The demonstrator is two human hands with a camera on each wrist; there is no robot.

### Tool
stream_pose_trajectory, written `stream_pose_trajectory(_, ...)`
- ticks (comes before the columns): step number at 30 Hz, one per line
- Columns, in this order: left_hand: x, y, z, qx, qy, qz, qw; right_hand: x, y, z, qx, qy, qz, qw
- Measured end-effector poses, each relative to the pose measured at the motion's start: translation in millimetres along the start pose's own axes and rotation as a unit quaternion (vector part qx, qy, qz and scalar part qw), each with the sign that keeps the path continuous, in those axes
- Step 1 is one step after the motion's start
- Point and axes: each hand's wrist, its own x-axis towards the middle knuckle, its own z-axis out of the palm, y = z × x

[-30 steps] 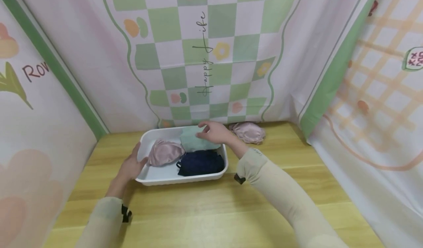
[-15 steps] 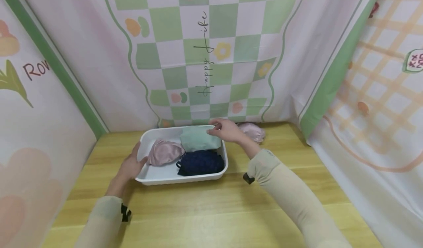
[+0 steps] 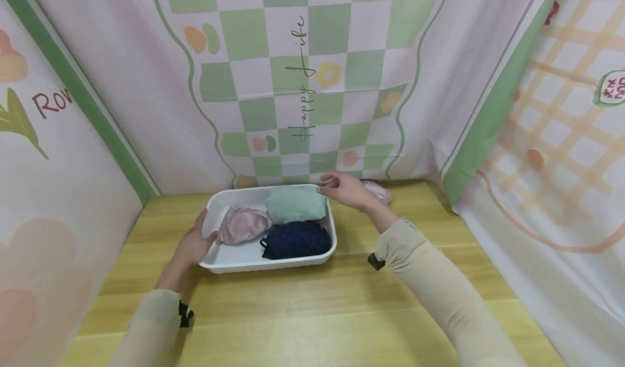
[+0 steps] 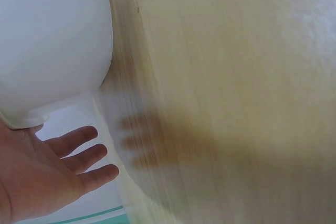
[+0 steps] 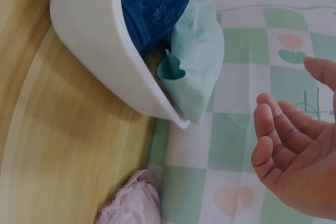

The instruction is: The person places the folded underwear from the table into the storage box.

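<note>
A white plastic tray stands on the table. Inside it lie a pink satin garment, shaped like a folded bra, a navy lace one with a thin strap loop, and a folded mint-green cloth. My left hand holds the tray's left rim, thumb over the edge; in the left wrist view several fingers stretch out beneath the rim. Past the tray's back right corner hovers my right hand, fingers loosely bent around nothing. It partly hides a second pink satin garment, whose lace edging shows in the right wrist view.
The wooden table extends in front of the tray and to both sides. A green checked curtain hangs right behind the tray. More printed curtains enclose the left and right sides.
My right hand has moved right, from above the mint-green cloth to the tray's back right corner, covering more of the outer pink garment. The left hand and tray stay in place.
</note>
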Motion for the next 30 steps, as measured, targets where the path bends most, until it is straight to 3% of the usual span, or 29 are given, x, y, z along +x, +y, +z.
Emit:
stream_pose_trajectory(15, 1.2, 0.1, -0.7, 0.0, -0.005, -0.002, 1.0, -12.4, 20, -21, 0.068, 0.0, 0.045, 0.9966)
stream_pose_trajectory(30, -0.2, 0.4, -0.7, 0.006, -0.004, -0.001, 1.0, -13.4, 48, -29, -0.017, 0.05, 0.034, 0.998)
